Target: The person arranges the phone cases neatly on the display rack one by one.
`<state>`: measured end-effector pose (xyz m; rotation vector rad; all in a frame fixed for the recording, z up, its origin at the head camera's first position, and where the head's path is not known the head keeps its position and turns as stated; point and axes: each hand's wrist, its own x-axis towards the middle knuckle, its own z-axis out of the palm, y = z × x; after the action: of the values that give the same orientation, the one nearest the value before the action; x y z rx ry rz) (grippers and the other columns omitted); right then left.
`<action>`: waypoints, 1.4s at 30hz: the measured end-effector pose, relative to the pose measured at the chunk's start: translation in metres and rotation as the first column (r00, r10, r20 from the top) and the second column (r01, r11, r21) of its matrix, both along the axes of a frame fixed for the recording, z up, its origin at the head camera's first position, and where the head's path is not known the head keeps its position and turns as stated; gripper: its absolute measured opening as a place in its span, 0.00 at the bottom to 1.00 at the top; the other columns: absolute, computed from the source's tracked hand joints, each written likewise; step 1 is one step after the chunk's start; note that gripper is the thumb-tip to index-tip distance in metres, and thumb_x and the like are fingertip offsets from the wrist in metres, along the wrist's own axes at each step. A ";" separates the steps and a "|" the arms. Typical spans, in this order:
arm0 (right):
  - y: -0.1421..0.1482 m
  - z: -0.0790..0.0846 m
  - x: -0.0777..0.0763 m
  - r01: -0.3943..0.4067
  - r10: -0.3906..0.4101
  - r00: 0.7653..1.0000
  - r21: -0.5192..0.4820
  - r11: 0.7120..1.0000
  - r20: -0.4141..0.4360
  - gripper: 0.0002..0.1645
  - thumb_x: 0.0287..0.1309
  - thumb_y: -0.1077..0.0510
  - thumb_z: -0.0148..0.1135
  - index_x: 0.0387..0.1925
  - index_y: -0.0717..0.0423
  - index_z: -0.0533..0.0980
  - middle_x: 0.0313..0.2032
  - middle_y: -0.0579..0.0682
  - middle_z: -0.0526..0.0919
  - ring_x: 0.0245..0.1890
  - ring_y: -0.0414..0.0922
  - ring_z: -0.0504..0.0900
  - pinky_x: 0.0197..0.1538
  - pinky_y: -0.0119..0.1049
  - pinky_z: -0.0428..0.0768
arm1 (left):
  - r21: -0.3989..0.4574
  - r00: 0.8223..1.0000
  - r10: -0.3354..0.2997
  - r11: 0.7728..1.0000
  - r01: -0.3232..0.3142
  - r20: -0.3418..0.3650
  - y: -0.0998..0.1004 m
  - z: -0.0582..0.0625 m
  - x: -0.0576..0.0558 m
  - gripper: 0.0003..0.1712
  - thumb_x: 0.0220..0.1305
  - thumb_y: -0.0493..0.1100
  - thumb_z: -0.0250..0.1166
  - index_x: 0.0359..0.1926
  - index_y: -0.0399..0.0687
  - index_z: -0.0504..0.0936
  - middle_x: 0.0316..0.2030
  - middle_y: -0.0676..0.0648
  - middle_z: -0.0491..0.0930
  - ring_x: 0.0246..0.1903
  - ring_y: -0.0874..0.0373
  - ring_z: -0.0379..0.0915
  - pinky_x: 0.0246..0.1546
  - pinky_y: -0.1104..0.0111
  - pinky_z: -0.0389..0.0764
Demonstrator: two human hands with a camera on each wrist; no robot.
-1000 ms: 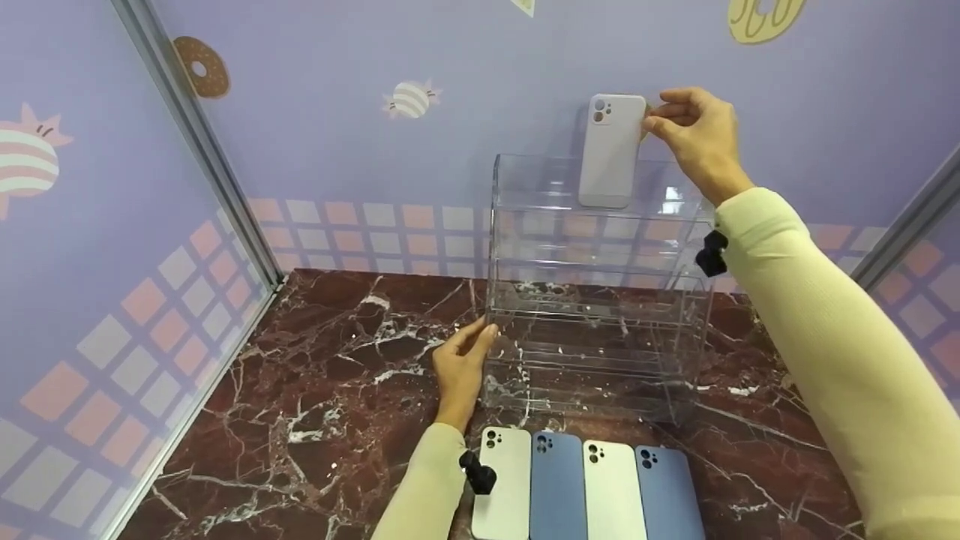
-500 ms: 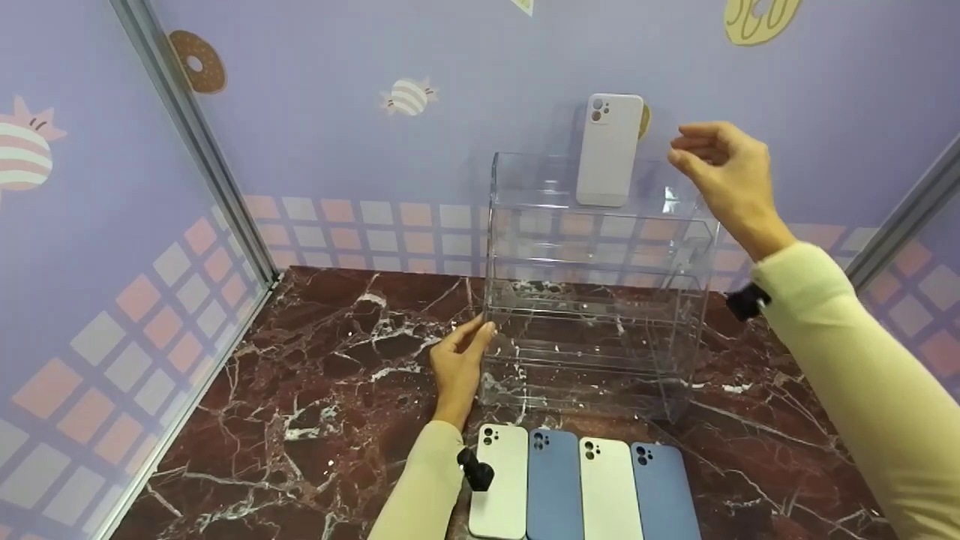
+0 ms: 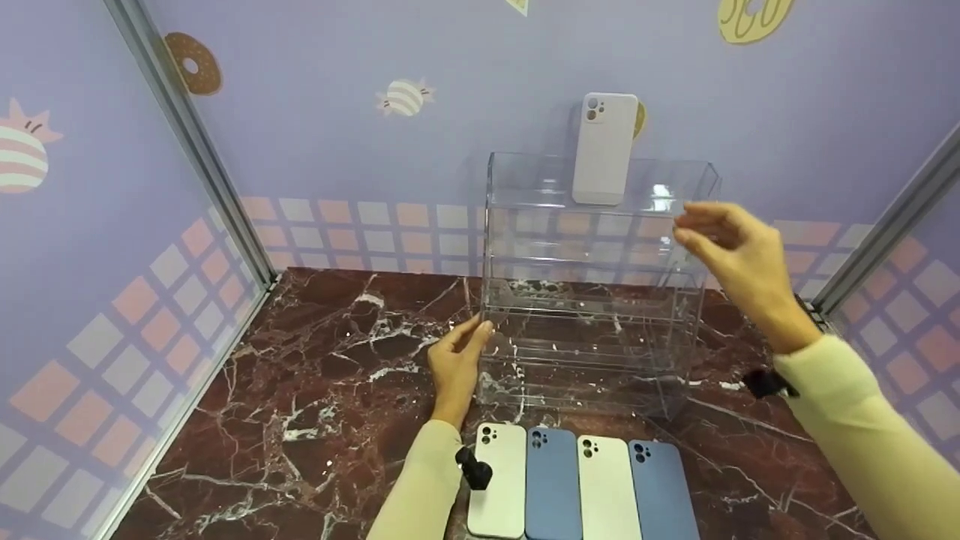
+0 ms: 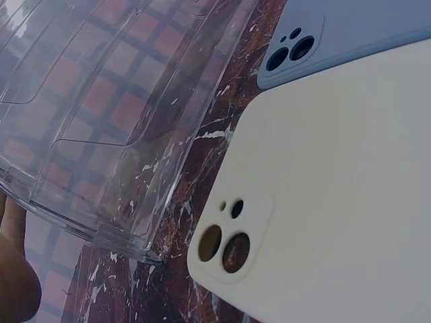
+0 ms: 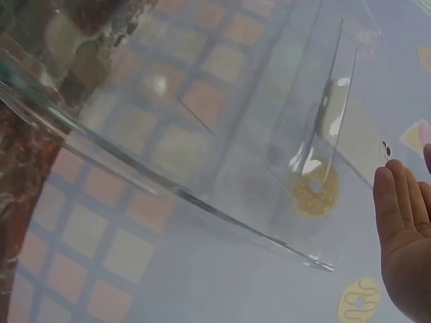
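A pale phone case (image 3: 604, 150) stands upright on the top tier of a clear acrylic display rack (image 3: 592, 300). My right hand (image 3: 739, 259) is in the air by the rack's upper right side, fingers loosely bent, holding nothing. With fairly straight fingers, my left hand (image 3: 456, 364) touches the rack's lower left edge. In front of the rack lie several phone cases side by side: a white case (image 3: 504, 502), a blue case (image 3: 553, 487), another white case (image 3: 609, 487) and another blue case (image 3: 663, 487). The left wrist camera covers part of the leftmost case.
The tabletop (image 3: 337, 450) is dark red marble-patterned. Behind the rack rises a lilac wall (image 3: 315, 135) with printed sweets and squares. Metal corner posts (image 3: 202, 157) stand at both sides.
My right hand has let go of the pale phone case on the top tier and moved down and to the right. The case stays standing, and my left hand keeps its place.
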<state>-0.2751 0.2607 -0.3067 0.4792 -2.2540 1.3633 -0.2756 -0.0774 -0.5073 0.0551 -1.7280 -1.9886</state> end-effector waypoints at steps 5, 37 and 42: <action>0.004 -0.021 0.017 -0.011 0.011 1.000 0.010 1.000 -0.012 0.22 0.68 0.68 0.69 0.61 0.66 0.79 0.52 0.63 0.87 0.46 0.36 0.87 0.52 0.26 0.83 | 0.014 1.000 -0.004 1.000 0.004 0.001 -0.003 0.001 0.000 0.15 0.65 0.38 0.77 0.51 0.36 0.91 0.41 0.41 0.91 0.38 0.58 0.88 0.43 0.70 0.86; 0.032 -0.156 0.088 -0.093 0.068 0.975 0.114 0.989 0.210 0.13 0.66 0.63 0.74 0.52 0.57 0.87 0.48 0.52 0.91 0.43 0.39 0.89 0.45 0.28 0.85 | 0.006 1.000 0.010 1.000 -0.010 -0.014 0.000 -0.001 -0.001 0.14 0.65 0.35 0.76 0.51 0.34 0.90 0.40 0.39 0.91 0.36 0.59 0.87 0.41 0.72 0.85; 0.040 -0.169 0.095 -0.144 0.112 0.957 0.103 0.984 0.269 0.13 0.66 0.62 0.74 0.51 0.57 0.87 0.48 0.53 0.90 0.44 0.42 0.89 0.47 0.29 0.85 | 0.014 1.000 0.022 1.000 -0.021 -0.020 0.003 0.000 -0.003 0.14 0.65 0.30 0.74 0.50 0.28 0.88 0.38 0.35 0.90 0.38 0.38 0.87 0.37 0.74 0.84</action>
<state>-0.1805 0.3012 -0.4757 0.5201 -2.5723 1.4306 -0.2783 -0.0745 -0.5068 0.0584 -1.6944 -1.9794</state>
